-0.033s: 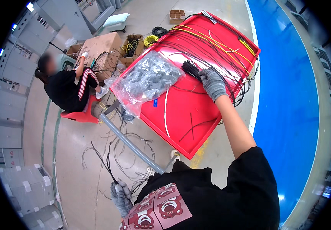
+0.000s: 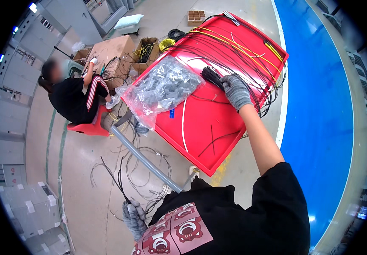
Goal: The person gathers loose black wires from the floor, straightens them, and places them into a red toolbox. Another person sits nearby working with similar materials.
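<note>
Two gloved hands, one red table, loads of wire

Biggest thing in play is the red table (image 2: 224, 117), and the work sits on it: a bundle of thin black strands (image 2: 212, 77) around the middle, its tips fanned toward the bag. The right hand (image 2: 236, 90) has its fingers closed around that bundle. Down by the person's side, the left hand (image 2: 134, 216) has its fingers folded on a few black wires (image 2: 126, 198) that stick up out of the fist (it's low and partly shaded, so I can't tell how tight).

For doing this well, I'd say grip the bundle snugly just behind the fanned tips so nothing slips out, and level the ends before shifting the grip. Slow beats yanking, since long wires probably snag easily.

Around that, a blue floor strip (image 2: 315, 127) runs down the right, and a seated co-worker (image 2: 73, 97) is busy on the left, well apart. A clear plastic bag (image 2: 166, 87) of grey stuff hogs the table's left side, just beside the bundle. Yellow cables (image 2: 273, 52) and loose black wires cross the far half, the likeliest tangle. Smallest is a blue tag (image 2: 172, 113) by the bag.
</note>
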`<action>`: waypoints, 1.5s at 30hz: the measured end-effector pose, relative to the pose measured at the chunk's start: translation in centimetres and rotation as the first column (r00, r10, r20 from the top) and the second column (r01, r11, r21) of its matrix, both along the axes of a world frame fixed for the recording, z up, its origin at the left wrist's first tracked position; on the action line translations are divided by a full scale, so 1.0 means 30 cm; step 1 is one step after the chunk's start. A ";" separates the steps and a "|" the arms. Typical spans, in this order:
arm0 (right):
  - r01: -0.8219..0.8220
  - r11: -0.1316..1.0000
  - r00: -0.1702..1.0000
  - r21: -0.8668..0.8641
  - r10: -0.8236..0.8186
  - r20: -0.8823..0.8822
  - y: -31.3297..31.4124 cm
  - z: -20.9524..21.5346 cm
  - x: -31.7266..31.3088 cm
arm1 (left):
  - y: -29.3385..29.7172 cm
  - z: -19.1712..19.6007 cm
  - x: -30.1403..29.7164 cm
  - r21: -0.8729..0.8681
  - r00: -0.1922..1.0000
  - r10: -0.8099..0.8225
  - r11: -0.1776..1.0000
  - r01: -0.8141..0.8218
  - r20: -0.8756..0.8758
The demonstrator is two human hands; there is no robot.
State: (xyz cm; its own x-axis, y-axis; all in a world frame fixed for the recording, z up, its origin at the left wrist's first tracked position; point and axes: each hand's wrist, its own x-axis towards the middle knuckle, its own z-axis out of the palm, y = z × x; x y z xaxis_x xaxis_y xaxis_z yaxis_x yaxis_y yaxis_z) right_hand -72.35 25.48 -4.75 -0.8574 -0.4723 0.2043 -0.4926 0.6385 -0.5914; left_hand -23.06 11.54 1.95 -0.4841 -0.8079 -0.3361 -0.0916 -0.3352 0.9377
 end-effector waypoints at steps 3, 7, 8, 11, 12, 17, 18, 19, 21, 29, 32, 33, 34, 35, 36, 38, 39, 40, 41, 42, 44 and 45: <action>-0.032 0.999 0.996 0.014 0.031 0.086 0.001 0.022 -0.005 | -0.003 -0.011 0.004 -0.011 1.000 0.003 1.000 -0.003 0.003; -0.094 0.994 0.993 -0.060 0.098 0.069 0.038 -0.002 0.002 | -0.011 -0.033 0.012 0.003 1.000 -0.005 1.000 0.005 -0.023; -0.091 0.995 0.996 -0.035 0.092 0.018 0.042 0.000 0.015 | -0.012 -0.039 0.013 0.002 1.000 -0.002 1.000 0.002 -0.026; -0.081 0.993 0.983 0.085 0.094 -0.158 0.048 0.043 0.077 | -0.009 -0.038 0.017 0.002 1.000 -0.002 1.000 0.002 -0.003; -0.061 0.987 0.977 0.152 0.089 -0.191 0.042 0.045 0.080 | -0.010 -0.036 0.013 -0.002 1.000 -0.011 1.000 0.011 0.006; 0.003 0.970 0.989 0.241 0.033 -0.145 0.021 0.033 0.066 | -0.011 -0.030 0.010 -0.021 1.000 -0.030 0.999 0.030 0.000; -0.002 0.969 0.996 0.248 0.023 -0.081 0.022 0.038 0.069 | -0.008 -0.030 0.013 -0.020 1.000 -0.029 0.999 0.029 0.004; -0.007 0.985 0.991 0.173 0.031 -0.132 0.029 0.015 0.073 | -0.008 -0.037 0.017 -0.013 1.000 -0.003 1.000 0.003 0.012; -0.001 0.979 0.991 0.203 0.028 -0.129 0.039 0.030 0.100 | -0.007 -0.056 0.024 0.000 0.998 0.053 0.999 -0.053 0.028; -0.030 0.993 0.979 0.118 0.053 -0.198 0.020 0.087 0.166 | -0.005 -0.049 0.015 0.012 0.998 0.000 1.000 0.000 0.055; -0.092 0.995 0.968 0.046 0.100 -0.232 -0.050 0.079 0.143 | 0.000 -0.045 0.003 0.012 0.996 0.004 1.000 -0.005 0.090; -0.102 0.992 0.971 0.071 0.115 -0.208 -0.072 0.063 0.128 | 0.002 -0.042 -0.001 0.009 0.995 0.003 1.000 -0.004 0.104; -0.114 0.989 0.974 0.095 0.130 -0.184 -0.084 0.044 0.110 | 0.006 -0.042 -0.002 0.003 0.995 -0.005 1.000 0.005 0.097; -0.111 0.985 0.979 0.133 0.132 -0.158 -0.104 0.024 0.095 | 0.009 -0.039 0.006 -0.005 0.996 -0.004 1.000 0.004 0.089; -0.104 0.990 0.981 0.098 0.118 -0.153 -0.102 0.015 0.076 | 0.006 -0.039 0.005 -0.013 0.997 -0.012 1.000 0.013 0.079; -0.091 0.996 0.986 0.027 0.094 -0.141 -0.084 0.003 0.037 | 0.001 -0.039 0.012 -0.005 0.997 0.013 1.000 -0.013 0.081; -0.079 0.997 0.994 -0.012 0.078 -0.075 -0.078 -0.006 0.024 | 0.002 -0.042 0.018 0.004 0.996 0.025 1.000 -0.025 0.083; -0.060 0.998 0.995 -0.001 0.060 -0.077 -0.079 -0.012 0.015 | 0.001 -0.048 0.023 -0.002 0.995 0.027 1.000 -0.027 0.091; -0.042 0.999 0.996 0.009 0.042 -0.079 -0.082 -0.016 0.006 | -0.002 -0.055 0.029 -0.008 0.995 0.029 1.000 -0.029 0.099; -0.024 1.000 0.996 0.018 0.025 -0.083 -0.086 -0.021 -0.005 | -0.004 -0.060 0.031 -0.015 0.994 0.033 0.999 -0.032 0.106; -0.012 0.999 0.996 0.044 0.016 -0.091 -0.085 -0.047 -0.023 | -0.002 -0.059 0.029 -0.018 0.995 0.018 1.000 -0.017 0.097; -0.010 0.999 0.997 0.045 0.014 -0.079 -0.089 -0.045 -0.020 | -0.002 -0.057 0.029 -0.022 0.996 0.014 1.000 -0.012 0.092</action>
State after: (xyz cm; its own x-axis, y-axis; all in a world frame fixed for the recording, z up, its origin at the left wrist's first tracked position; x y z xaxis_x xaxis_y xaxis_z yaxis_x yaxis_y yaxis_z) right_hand -72.95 22.81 -6.11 -0.8338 -0.4925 0.2496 -0.5443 0.6572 -0.5214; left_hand -22.17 11.47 0.25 -0.4415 -0.8212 -0.3616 -0.1736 -0.3172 0.9323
